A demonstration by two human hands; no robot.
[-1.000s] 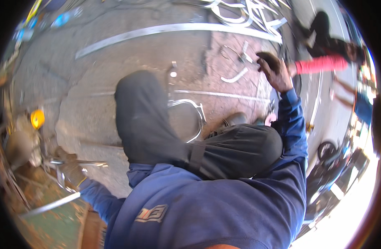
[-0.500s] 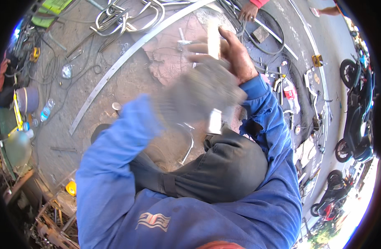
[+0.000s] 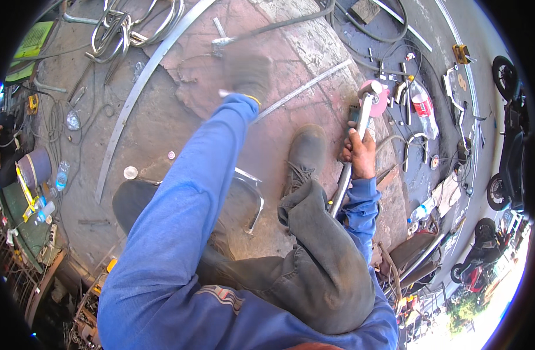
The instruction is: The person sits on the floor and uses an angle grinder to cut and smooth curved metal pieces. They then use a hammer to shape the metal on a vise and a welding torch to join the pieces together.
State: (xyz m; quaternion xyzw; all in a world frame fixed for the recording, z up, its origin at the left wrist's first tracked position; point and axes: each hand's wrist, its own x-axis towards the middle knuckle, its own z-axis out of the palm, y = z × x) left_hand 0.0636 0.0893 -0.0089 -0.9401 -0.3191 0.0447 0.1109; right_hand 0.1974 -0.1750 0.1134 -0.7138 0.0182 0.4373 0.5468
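One metal tube (image 3: 366,109): right hand (image 3: 360,156) fingers grasp it, three o'clock. Left hand (image 3: 248,74), twelve o'clock, blurs; cannot tell finger state.

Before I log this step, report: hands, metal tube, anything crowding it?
Right hand closed around metal tube. Left hand gloved, blurred, grip unclear, near dark cable. Pink disc behind tube's upper end in view; contact unclear.

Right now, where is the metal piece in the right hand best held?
Probably the metal piece is best gripped mid-length from the person's right, as the right hand has it: slim enough to close around, with both ends projecting past the hand.
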